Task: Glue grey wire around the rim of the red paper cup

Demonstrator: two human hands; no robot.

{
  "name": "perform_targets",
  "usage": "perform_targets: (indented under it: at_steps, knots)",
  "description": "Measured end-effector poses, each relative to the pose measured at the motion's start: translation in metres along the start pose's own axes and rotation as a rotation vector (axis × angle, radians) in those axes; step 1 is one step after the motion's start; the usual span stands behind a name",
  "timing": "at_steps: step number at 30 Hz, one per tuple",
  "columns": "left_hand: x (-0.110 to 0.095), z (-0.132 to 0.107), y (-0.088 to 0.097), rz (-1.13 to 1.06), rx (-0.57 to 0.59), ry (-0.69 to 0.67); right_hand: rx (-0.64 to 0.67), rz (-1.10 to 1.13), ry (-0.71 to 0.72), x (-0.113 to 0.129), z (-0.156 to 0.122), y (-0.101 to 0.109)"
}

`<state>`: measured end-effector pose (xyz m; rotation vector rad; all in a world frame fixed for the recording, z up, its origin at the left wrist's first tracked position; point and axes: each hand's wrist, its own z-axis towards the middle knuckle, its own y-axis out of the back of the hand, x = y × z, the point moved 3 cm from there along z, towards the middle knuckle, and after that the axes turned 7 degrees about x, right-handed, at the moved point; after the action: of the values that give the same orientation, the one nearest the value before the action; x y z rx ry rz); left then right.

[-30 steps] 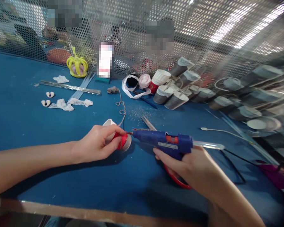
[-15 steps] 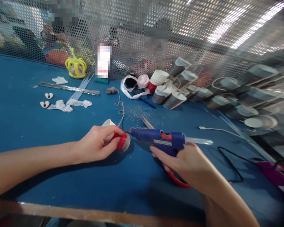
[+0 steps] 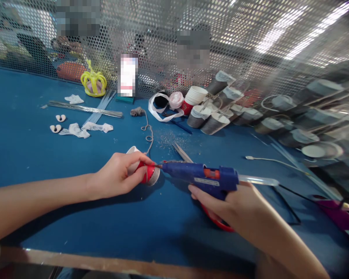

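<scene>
My left hand (image 3: 120, 172) is closed round a red and white paper cup (image 3: 153, 175), which lies tilted on its side just above the blue table. A grey cord (image 3: 150, 144) runs from a small bundle (image 3: 137, 112) down to the cup by my fingertips. In my right hand (image 3: 232, 205) is a blue hot glue gun (image 3: 197, 176) with a clear glue stick in its back. The nozzle points left and meets the cup near my left fingers; whether it touches, I cannot tell. Partly under the gun and right hand lie scissors (image 3: 182, 152) with red handles.
Grey-wrapped cups (image 3: 215, 123) crowd the back right, beside stacked white cups (image 3: 196, 95) and ribbon (image 3: 152, 112). Wires (image 3: 84, 109), lace scraps (image 3: 79, 131) and a yellow crown-shaped piece (image 3: 93, 83) lie back left. A phone (image 3: 128, 75) stands against the perforated metal screen (image 3: 159, 46).
My right hand has drawn the glue gun slightly right and down, its nozzle still close to the cup. The left hand and cup have hardly moved.
</scene>
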<state>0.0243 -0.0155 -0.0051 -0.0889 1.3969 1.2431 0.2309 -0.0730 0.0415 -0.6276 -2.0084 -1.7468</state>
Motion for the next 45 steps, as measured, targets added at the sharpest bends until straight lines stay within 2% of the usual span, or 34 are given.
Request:
perform_targets:
  at_steps: [3, 10, 15, 20, 23, 25, 31, 35, 38, 41, 42, 43, 45]
  knots:
    - [0.001, 0.001, 0.001, -0.016, 0.005, 0.023, 0.046, 0.023, -0.040, 0.000, -0.003, -0.001]
    - [0.001, 0.001, 0.001, 0.006, -0.018, 0.037, 0.061, 0.157, -0.137, -0.001, -0.001, -0.002]
    - [0.002, 0.002, 0.002, 0.027, -0.055, 0.028, -0.012, 0.418, -0.081, 0.000, 0.007, 0.011]
    - [0.002, 0.002, 0.004, 0.009, -0.084, -0.024, -0.138, 0.663, -0.162, -0.016, 0.024, 0.029]
    - [0.001, 0.002, 0.004, 0.016, -0.085, -0.046, -0.130, 0.597, -0.174, -0.031, 0.042, 0.037]
    - [0.000, 0.002, 0.004, 0.026, -0.082, -0.066, -0.181, 0.481, -0.244, -0.047, 0.054, 0.040]
    - [-0.002, 0.000, 0.004, 0.074, -0.074, -0.124, -0.272, 0.140, -0.336, -0.085, 0.081, 0.035]
    - [-0.004, -0.002, 0.003, 0.083, -0.073, -0.204, -0.317, -0.082, -0.328, -0.085, 0.087, 0.035]
    - [-0.006, -0.003, 0.002, 0.120, -0.092, -0.271, -0.336, -0.164, -0.274, -0.063, 0.084, 0.032]
    - [-0.009, -0.004, 0.002, 0.148, -0.104, -0.324, -0.204, -0.135, -0.149, -0.027, 0.075, 0.016]
    - [-0.010, -0.005, 0.002, 0.159, -0.100, -0.342, -0.105, -0.087, -0.080, -0.013, 0.072, 0.006]
    - [-0.012, -0.005, 0.001, 0.172, -0.095, -0.360, 0.071, 0.062, 0.041, 0.001, 0.069, -0.007]
    - [-0.015, -0.007, 0.000, 0.204, -0.070, -0.410, 0.337, 0.292, 0.148, 0.025, 0.062, -0.029]
